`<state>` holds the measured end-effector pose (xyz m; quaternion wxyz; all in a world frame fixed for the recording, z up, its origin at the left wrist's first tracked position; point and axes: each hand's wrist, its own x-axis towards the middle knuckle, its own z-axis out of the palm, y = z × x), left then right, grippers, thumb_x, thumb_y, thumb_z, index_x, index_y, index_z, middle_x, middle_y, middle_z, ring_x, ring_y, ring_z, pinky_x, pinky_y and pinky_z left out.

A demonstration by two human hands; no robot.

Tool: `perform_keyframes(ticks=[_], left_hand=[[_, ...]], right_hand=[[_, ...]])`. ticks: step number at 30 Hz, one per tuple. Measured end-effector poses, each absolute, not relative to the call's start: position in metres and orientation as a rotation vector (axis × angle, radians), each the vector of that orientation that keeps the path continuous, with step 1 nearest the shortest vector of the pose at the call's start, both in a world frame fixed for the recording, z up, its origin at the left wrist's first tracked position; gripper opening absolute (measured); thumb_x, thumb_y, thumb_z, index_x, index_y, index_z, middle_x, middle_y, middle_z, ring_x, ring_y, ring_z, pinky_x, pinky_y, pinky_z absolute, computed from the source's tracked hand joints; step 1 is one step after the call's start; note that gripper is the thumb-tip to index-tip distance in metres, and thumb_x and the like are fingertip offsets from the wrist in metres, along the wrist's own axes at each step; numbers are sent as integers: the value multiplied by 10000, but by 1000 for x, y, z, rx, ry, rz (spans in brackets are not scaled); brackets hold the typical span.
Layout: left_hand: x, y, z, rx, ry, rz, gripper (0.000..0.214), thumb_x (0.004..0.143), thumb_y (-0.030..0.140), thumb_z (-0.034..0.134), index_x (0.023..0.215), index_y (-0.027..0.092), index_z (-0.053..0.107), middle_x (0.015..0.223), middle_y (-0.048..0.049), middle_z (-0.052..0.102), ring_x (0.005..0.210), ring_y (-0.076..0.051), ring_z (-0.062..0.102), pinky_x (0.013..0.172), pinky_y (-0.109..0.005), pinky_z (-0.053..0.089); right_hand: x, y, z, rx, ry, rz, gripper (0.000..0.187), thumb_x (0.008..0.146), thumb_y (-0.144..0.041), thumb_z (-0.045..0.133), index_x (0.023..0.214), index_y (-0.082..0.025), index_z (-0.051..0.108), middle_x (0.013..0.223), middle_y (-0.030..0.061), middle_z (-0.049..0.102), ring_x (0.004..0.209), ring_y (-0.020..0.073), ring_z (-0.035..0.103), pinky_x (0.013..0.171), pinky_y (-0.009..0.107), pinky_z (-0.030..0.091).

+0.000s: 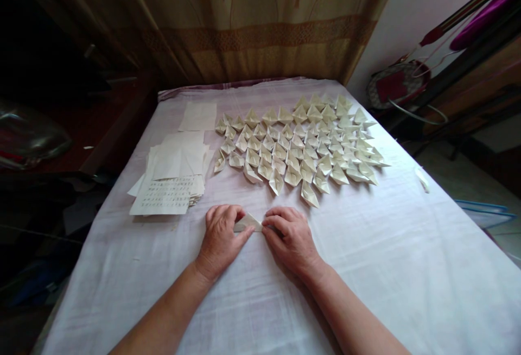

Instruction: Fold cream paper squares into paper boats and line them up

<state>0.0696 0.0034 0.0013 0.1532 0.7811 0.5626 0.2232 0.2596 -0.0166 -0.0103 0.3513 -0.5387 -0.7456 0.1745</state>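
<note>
A wide table under a pale lavender-white cloth (391, 273) fills the room's foreground; a gold-brown patterned fabric curtain (260, 7) hangs behind its far edge. Dozens of small cream folded-paper boats (279, 151) stand in close, uneven rows across the table's far middle and right — many touching their neighbours; to their left sits a loose stack of off-white paper sheets (179, 154), one low sheet showing lines of dark marks, with a separate pale square sheet (199, 116) just beyond. A patterned bag with a dark red panel (396, 83) is beyond the table's far right corner.

Near the centre, a person's two bare hands meet over a small cream triangle of folded paper (249, 221); the left hand (222, 235) holds it between thumb and curled fingers, while the right hand (292, 238) draws thumb and forefinger close together at its right tip — both just in front of the boats; a small white strip (422, 180) lies near the table's right edge.
</note>
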Motion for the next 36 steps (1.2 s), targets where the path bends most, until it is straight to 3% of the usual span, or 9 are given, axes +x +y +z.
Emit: perform_keyframes(ticks=[6,10,19,28,36], left_hand=[[69,3,0,2241,1554,691,372,796,195,733,1124,240,564,947,-7,708,929,-225,634,1011,-429,365],[68,3,-1,2268,1524,698,340,802,187,731,1107,236,590,918,5,710,901,-213,648,1031,-439,350],[67,1,-6,2337,1407,841,358,799,200,766,1106,244,586,944,13,719,878,-197,656,1024,-432,340],[66,2,-4,2304,1329,784,229,796,183,747,990,249,645,930,22,727,931,-204,650,1061,-460,314],[65,5,-6,2249,1362,863,238,782,200,763,984,255,649,904,30,736,853,-192,673,1037,-447,375]], right_hand=[[258,-18,-9,-1370,-1925,426,72,895,-213,625,867,-230,688,959,40,698,913,209,608,819,365,393],[258,-19,-11,-1369,-1923,412,10,855,-215,682,850,-223,683,972,41,700,930,216,609,828,370,395],[253,-21,-14,-1369,-1937,381,101,872,-177,644,785,-222,668,1005,43,707,959,221,607,842,384,388],[249,-24,-14,-1364,-1961,322,117,908,-165,578,828,-221,641,1085,57,705,1189,255,544,1005,446,352],[250,-23,-15,-1369,-1902,367,79,899,-231,631,826,-231,663,1088,59,713,1192,279,550,986,466,378]])
